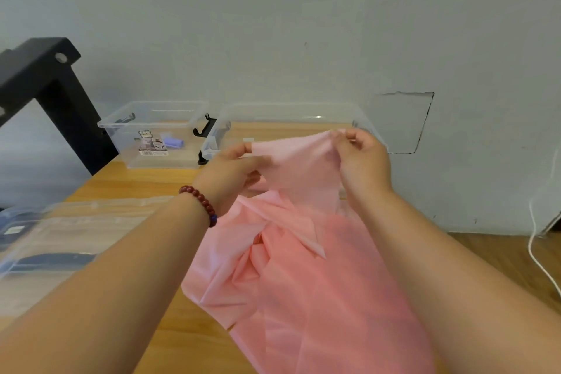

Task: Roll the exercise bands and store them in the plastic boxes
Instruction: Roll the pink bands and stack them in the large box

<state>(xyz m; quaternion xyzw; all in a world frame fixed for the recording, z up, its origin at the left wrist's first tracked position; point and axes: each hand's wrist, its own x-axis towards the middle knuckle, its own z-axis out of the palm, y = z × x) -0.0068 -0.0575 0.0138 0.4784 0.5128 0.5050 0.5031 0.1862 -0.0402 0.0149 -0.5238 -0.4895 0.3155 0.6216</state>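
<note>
A pink exercise band point(306, 252) hangs unrolled and creased in the middle of the view, its top edge lifted above the wooden table point(127, 182) and the rest trailing down toward 6 o'clock. The left hand point(230, 173) pinches the top edge at its left corner, fingers closed on the band; a red bead bracelet point(200, 203) circles that wrist. The right hand point(361, 161) grips the opposite corner at about 1 o'clock from the left, fingers likewise clamped on the band. Just behind the hands, at 12 o'clock, stands a clear plastic box point(291, 112) near the wall. A second clear box point(151, 136) sits at 10 o'clock, holding a purple rolled band point(173, 142). At 8 o'clock lie clear lids point(60, 231) on the table, and a white cable point(537, 258) runs at 3 o'clock
</note>
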